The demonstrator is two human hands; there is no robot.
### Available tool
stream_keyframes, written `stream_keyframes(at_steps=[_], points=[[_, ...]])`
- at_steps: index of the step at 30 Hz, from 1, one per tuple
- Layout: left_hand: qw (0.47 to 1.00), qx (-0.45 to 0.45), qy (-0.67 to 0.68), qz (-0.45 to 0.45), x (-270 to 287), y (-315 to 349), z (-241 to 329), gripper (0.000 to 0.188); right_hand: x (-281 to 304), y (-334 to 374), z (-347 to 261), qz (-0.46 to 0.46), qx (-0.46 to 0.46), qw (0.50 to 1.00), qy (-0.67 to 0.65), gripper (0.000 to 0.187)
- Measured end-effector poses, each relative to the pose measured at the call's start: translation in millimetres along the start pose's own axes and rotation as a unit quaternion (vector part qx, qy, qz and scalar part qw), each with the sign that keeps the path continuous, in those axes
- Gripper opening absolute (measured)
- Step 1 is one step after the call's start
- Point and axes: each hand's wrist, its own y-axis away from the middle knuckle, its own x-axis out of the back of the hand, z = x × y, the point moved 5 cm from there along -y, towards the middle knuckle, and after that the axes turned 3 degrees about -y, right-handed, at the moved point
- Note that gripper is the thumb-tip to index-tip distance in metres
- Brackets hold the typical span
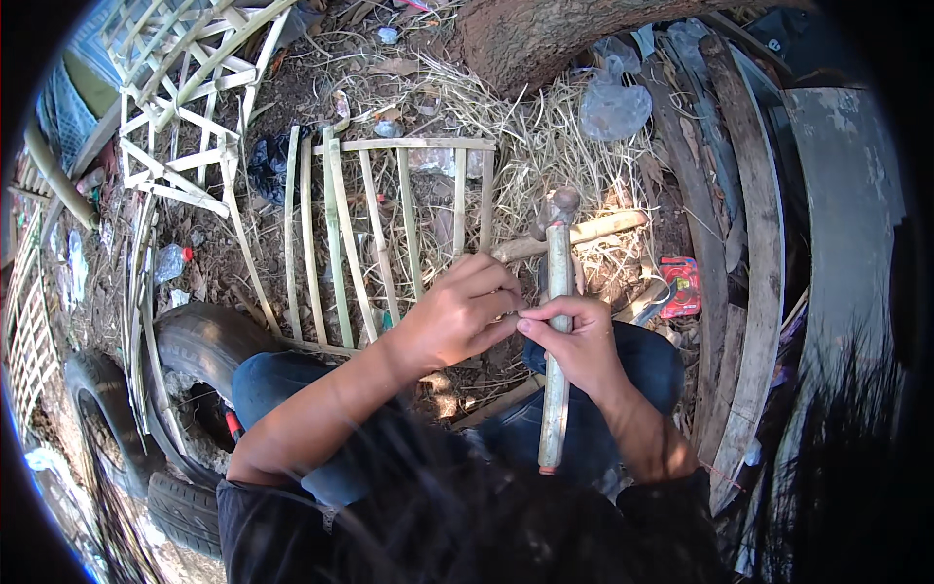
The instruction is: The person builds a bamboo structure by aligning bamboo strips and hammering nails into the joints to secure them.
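Observation:
My right hand [584,348] is closed around the pale handle of a hammer [556,409], whose dark metal head [561,206] points away from me. Its thumb and forefinger also come together at the fingertips of my left hand [465,307]. The left fingers are pinched; whatever small thing lies between the two hands' fingertips is too tiny to make out. Just beyond my left hand lies a frame of bamboo slats [404,144], with several upright strips joined to a crosspiece. A short piece of bamboo or wood [608,226] rests on the straw behind the hammer.
A bamboo lattice [185,161] stands at the far left. Old tyres [209,341] lie to my left. Long wooden planks [754,195] line the right side, near a red flat item [680,287]. A tree trunk [525,44] crosses the back. Straw and plastic litter cover the ground.

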Motion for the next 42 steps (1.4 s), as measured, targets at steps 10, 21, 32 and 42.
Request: stream_keyframes(at_steps=[10, 21, 32, 42], points=[[0.998, 0.008, 0.063, -0.028, -3.8, -9.3, -51.8, 0.021, -3.8, -24.6, 2.7, -0.030, -0.083, 0.996, -0.023, 0.033], [0.934, 0.246, -0.004, 0.260, -22.9, -31.5, -290.5, 0.012, 24.7, -75.5, -26.9, -0.019, -0.097, 0.979, -0.179, 0.081], [0.933, 0.220, -0.141, 0.246, -68.0, -32.7, -345.7, 0.012, 59.5, -133.6, -17.4, 0.028, -0.136, 0.983, -0.116, 0.092], [0.934, 0.187, -0.185, 0.240, -66.7, -30.0, -344.2, 0.017, 63.7, -160.9, -13.1, -0.049, -0.100, 0.993, -0.033, 0.094]])
